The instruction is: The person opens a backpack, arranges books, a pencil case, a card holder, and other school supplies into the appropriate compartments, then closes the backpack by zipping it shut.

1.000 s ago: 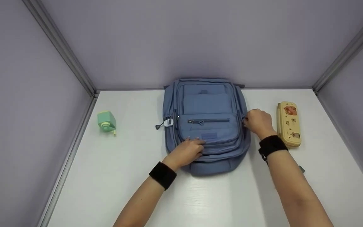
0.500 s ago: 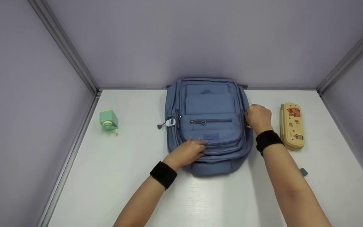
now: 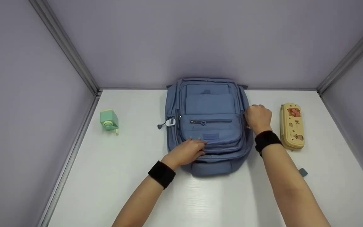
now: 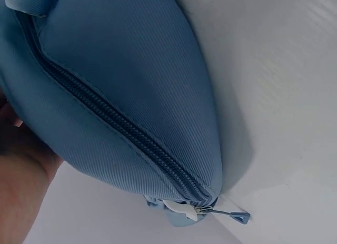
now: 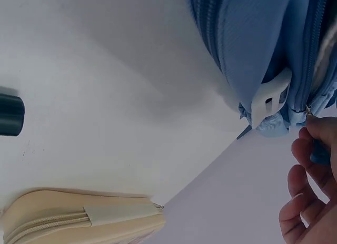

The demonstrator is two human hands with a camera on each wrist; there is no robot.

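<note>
1. Your blue ribbed-fabric backpack (image 3: 209, 124) lies flat in the middle of the white table (image 3: 200, 198), its far end against the lilac back wall (image 3: 200, 41).
2. Your left hand (image 3: 187, 152) rests on the near left part of the backpack's front pocket, fingers loosely bent over the fabric; you cannot tell from these views whether it pinches anything.
3. Your right hand (image 3: 257, 118) sits at the right edge of the backpack, fingers curled, pinching a zipper pull (image 5: 319, 152) there.
4. On the left edge of the backpack, a second zipper pull with a white tab (image 3: 168, 122) hangs out over the table.
5. A cream oblong pencil case with cartoon prints (image 3: 292, 125) lies just right of your right hand.
6. A small green square bottle (image 3: 108, 120) lies well apart on the left.
7. A small dark teal object (image 3: 303, 172) sits near your right forearm.
</note>
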